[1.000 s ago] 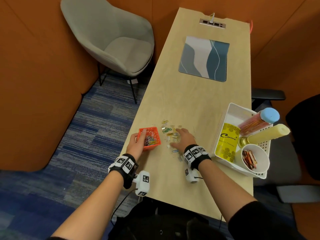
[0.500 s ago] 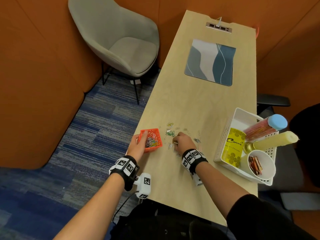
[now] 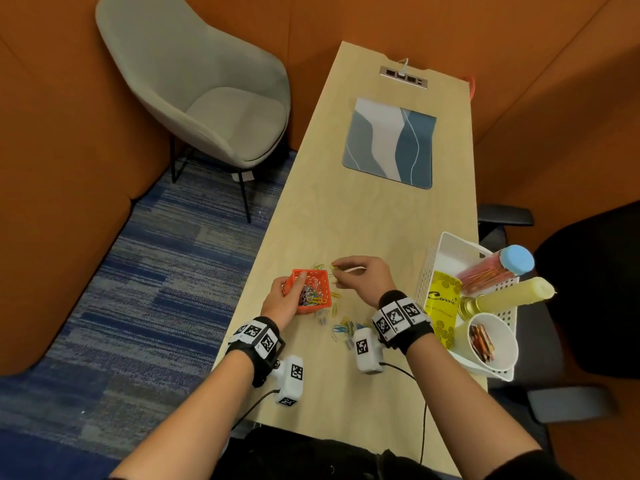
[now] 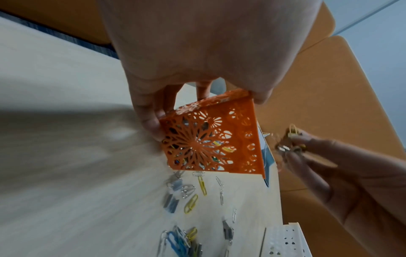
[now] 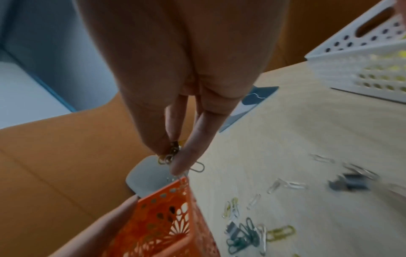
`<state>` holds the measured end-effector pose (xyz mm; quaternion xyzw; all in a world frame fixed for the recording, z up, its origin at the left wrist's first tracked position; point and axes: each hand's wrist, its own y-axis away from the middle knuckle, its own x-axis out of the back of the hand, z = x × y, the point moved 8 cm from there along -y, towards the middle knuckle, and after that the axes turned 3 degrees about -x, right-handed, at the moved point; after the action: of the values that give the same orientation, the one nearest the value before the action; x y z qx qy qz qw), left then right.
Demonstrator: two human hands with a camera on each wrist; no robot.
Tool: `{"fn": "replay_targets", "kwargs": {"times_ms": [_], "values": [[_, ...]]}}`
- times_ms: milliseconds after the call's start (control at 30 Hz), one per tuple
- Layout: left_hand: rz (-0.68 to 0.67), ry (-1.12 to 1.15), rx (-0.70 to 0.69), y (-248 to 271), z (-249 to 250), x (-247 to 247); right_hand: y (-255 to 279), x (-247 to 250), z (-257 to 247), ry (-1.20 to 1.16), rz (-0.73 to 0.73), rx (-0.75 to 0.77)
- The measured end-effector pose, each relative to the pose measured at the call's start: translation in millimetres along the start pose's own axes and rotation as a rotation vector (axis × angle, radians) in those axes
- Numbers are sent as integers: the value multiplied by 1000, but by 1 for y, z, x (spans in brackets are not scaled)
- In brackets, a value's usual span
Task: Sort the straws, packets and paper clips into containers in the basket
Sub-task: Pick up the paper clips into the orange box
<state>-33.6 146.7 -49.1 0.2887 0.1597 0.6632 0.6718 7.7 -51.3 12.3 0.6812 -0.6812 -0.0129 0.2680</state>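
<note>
Fingertips [image 5: 182, 163] of the right hand [image 3: 363, 277] pinch tangled metal paper clips [image 5: 170, 154] beside the orange perforated plastic box [image 3: 310, 289] the left hand [image 3: 282, 301] grips; dangling clips could snag its rim and spill.

Pale wooden table top [image 3: 349, 220], matt, with fine straight grain. Small orange plastic box [image 4: 211, 139], its walls pierced in a floral lattice, smooth and slightly glossy. Loose paper clips [image 4: 193, 201], some of bare shiny wire, others coated yellow or blue. White plastic basket [image 5: 351, 69], smooth, perforated with round holes. White paper cup [image 3: 493, 341], matt. Grey upholstered chair [image 3: 207, 98], cloth-like and matt. Blue carpet [image 3: 138, 306], rough and streaked.
</note>
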Motion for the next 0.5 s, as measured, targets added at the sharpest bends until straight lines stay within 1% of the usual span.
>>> {"fn": "replay_targets", "kwargs": {"times_ms": [100, 133, 167, 200, 267, 300, 333, 367, 400, 433, 467, 500], "values": [[-29, -16, -22, -9, 9, -9, -2, -11, -20, 181, -78, 87], [-32, -25, -25, -12, 10, -10, -4, -12, -23, 216, -81, 105], [-29, -25, -30, -15, 12, -10, -8, -10, -23, 193, -64, 107], [-27, -26, -31, -17, 13, -9, -13, -3, -20, 109, -18, 90], [-22, -31, -38, -23, 13, -5, -23, 19, -3, -28, 161, 28], [-13, -30, -41, -26, 11, -2, -27, 31, 11, 0, 264, -14], [-1, -28, -41, -29, 10, 2, -31, 39, 27, 104, 329, -71], [12, -24, -40, -31, 9, 7, -34, 40, 45, 279, 320, -152], [25, -20, -33, -33, 8, 12, -35, 33, 62, 475, 247, -230], [42, -8, -28, -36, 6, 18, -35, 23, 78, 624, 160, -279], [58, 4, -23, -38, 5, 24, -35, 12, 89, 704, 101, -290], [75, 12, -20, -40, 3, 30, -34, 2, 92, 732, 80, -270]]}}
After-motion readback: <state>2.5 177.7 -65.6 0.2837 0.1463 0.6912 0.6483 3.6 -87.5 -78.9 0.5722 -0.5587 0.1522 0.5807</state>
